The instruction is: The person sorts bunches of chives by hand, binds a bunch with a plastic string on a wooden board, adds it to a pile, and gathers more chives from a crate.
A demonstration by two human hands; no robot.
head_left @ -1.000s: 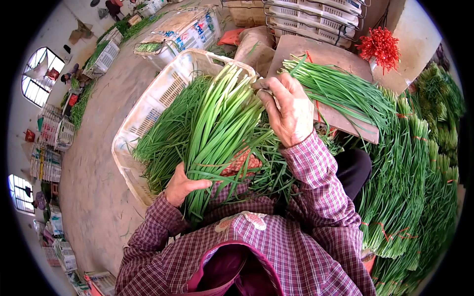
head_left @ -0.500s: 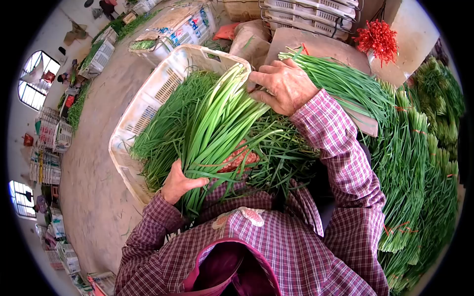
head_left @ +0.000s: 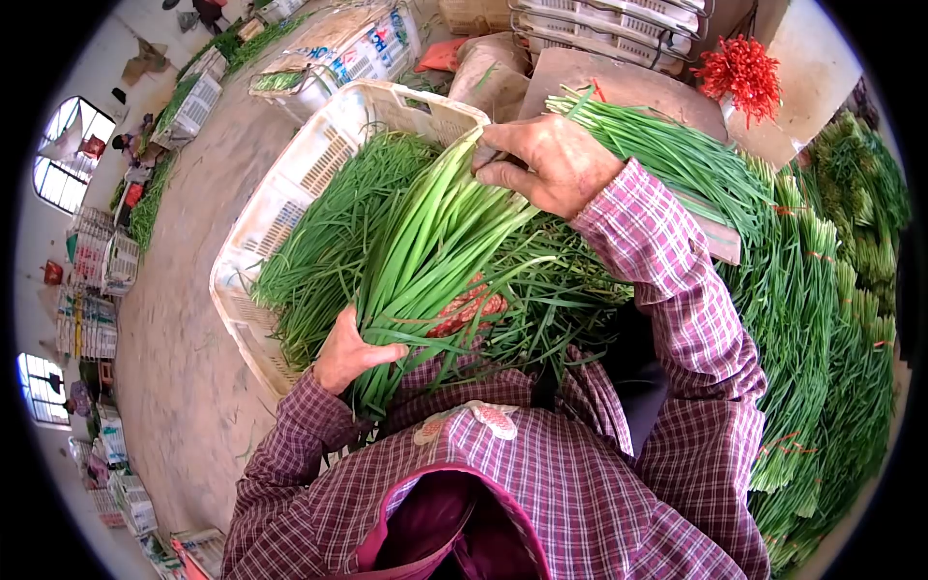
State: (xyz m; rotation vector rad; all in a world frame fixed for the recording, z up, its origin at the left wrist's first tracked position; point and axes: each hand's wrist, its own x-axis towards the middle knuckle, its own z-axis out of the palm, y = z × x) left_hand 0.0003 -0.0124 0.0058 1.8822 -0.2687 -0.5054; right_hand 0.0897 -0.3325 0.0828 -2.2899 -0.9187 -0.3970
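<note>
A loose bunch of garlic chives (head_left: 416,242) lies slantwise before me, its pale stem ends pointing up and away. My left hand (head_left: 346,354) is wrapped round the leafy lower end, thumb across the top. At the stem ends, my right hand (head_left: 553,162) has thumb and forefinger pinched together on the pale tips. Under and beside the bunch is a white plastic crate (head_left: 230,261), which holds darker, finer green leaves (head_left: 338,222). A reddish patterned piece (head_left: 472,307) shows partly beneath the bunch, over my lap.
More chives (head_left: 657,145) lie on a board (head_left: 580,72) at the upper right. Tied bundles (head_left: 802,319) are heaped along my right side. Red ties (head_left: 739,82) hang near the wall. Stacked crates (head_left: 609,29) stand behind, and another crate (head_left: 362,48) sits on the floor.
My right hand has shifted slightly left, from spread fingers beside the stem ends to a pinch on them. My left hand keeps its hold, almost unmoved.
</note>
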